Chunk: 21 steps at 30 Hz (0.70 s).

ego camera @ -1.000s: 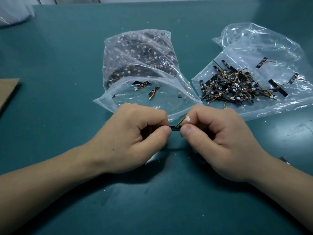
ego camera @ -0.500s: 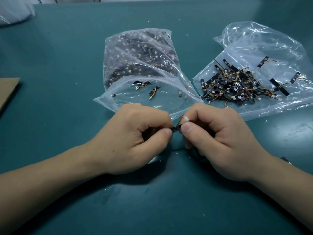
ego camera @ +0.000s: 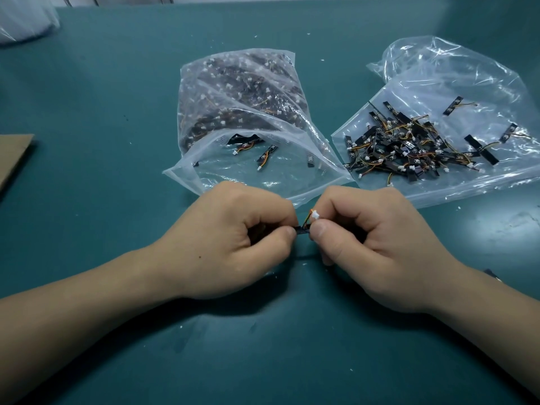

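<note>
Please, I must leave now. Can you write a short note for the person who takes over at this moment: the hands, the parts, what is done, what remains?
Left hand: pinches one end of a small black strip.
Right hand: pinches the other end; the white plug sticks up by its thumb.
Parts: full bag mid-table, loose strips at its open mouth; pile of strips at the flat bag on the right.
Done: probably the right pile.
Left: this strip, then apparently the full bag.

A matte teal tabletop [ego camera: 111, 92] fills the view, faintly glossy at right.
</note>
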{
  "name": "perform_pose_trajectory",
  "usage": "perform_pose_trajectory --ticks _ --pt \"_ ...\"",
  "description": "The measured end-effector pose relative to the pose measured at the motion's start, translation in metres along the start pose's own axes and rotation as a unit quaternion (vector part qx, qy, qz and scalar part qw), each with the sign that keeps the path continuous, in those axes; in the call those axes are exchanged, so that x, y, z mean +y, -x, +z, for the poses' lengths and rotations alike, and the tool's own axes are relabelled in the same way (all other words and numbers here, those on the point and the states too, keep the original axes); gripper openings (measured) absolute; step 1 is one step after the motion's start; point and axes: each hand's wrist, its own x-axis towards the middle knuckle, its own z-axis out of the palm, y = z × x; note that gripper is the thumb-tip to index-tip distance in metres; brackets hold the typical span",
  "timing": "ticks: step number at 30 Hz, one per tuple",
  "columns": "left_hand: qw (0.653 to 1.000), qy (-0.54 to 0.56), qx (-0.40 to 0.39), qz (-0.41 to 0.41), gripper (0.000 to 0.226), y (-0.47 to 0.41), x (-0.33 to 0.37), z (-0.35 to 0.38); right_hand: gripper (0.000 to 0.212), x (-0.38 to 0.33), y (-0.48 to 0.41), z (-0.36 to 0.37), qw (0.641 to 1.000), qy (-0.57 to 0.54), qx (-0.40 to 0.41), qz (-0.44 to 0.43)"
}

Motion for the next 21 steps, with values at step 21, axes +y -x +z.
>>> perform_pose_trajectory --ticks 21 --pt "1.000 -0.011 0.002 -0.027 0.020 -0.0013 -0.0005 0.0022 0.017 0.0004 0.0001 0.0031 0.999 0.014 0.034 0.003"
